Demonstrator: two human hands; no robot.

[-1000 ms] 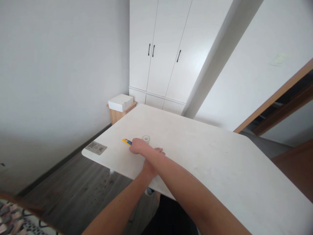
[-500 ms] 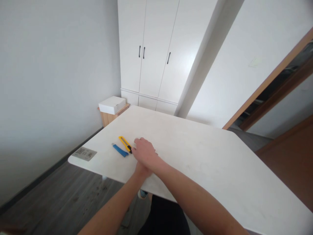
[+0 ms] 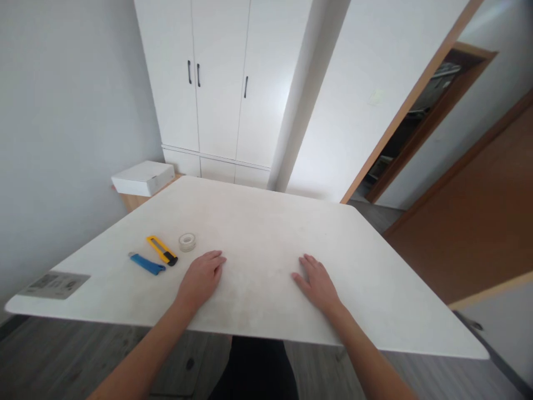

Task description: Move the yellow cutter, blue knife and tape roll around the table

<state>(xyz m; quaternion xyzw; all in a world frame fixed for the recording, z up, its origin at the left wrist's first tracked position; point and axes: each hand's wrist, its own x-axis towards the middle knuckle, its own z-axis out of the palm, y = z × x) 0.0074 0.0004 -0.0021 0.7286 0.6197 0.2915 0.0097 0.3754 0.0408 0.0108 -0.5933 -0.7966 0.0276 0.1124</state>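
Note:
My left hand (image 3: 201,278) rests palm down on the white table (image 3: 258,222), fingers stretched out and nothing held. Just beyond it to the left stands a roll of clear tape (image 3: 187,242). A yellow box cutter (image 3: 161,250) with a black end lies left of the tape, apart from my hand. Beside that is a blue box cutter (image 3: 147,263), roughly parallel to the yellow one. On the right half of the table my right hand (image 3: 317,283) lies flat, thumb apart from the fingers, touching only the tabletop.
A printed label (image 3: 56,285) is stuck on the table's left front corner. Behind the far left corner a white box (image 3: 144,176) sits on a wooden cabinet (image 3: 135,201). White wardrobe doors (image 3: 220,83) face the table. A brown door (image 3: 462,222) stands at right.
My hands were together by the cutters, one crossing over the other; now they lie apart on the tabletop. The tape roll has come into full view. The camera view has turned right.

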